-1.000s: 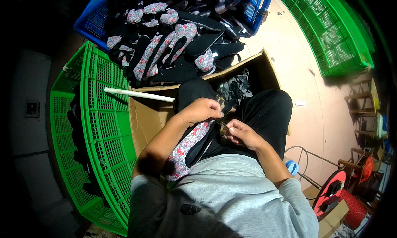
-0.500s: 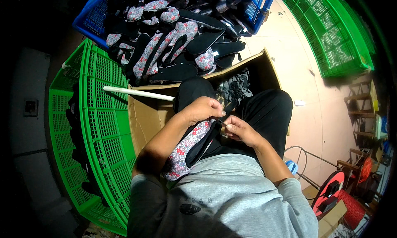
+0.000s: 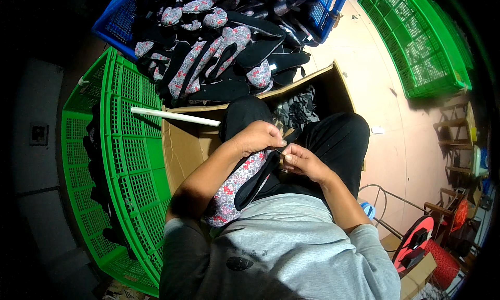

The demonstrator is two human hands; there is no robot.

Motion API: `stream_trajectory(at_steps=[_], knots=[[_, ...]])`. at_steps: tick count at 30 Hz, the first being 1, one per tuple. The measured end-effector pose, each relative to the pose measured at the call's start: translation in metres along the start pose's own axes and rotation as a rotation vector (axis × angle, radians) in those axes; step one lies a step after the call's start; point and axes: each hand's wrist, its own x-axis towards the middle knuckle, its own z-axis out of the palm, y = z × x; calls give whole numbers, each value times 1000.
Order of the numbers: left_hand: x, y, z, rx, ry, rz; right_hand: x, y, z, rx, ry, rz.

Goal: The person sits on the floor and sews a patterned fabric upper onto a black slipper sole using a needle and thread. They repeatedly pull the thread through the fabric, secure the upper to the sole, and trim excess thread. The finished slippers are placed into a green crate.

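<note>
Left hand [image 3: 259, 136] pinches, back upward; right hand [image 3: 308, 164] pinches just beside it, fingers [image 3: 291, 168] curled; elbows [image 3: 180, 210] bend, forearms [image 3: 209, 168] angle inward, both hands over lap [image 3: 291, 184]

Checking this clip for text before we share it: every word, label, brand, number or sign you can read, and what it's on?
None readable.
Grey shirt: row of small dark characters above a dark oval print; too small to read.
Floral slipper by the left hand: no lettering visible.
Slipper pile: one white patch, possibly a label; nothing legible.
</note>
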Motion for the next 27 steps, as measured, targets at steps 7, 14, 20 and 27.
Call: stream_trajectory(at_steps=[7,14,20,27], knots=[[1,-2,2,-5,20,3,1,2,-2,0,16,-11],[1,-1,3,-17,28,-5,2,2,-1,-17,30,-22],[1,-3,3,-17,37,2,2,6,0,18,45,-31],[3,-6,3,-13,41,2,3,9,-1,15,50,-17]])
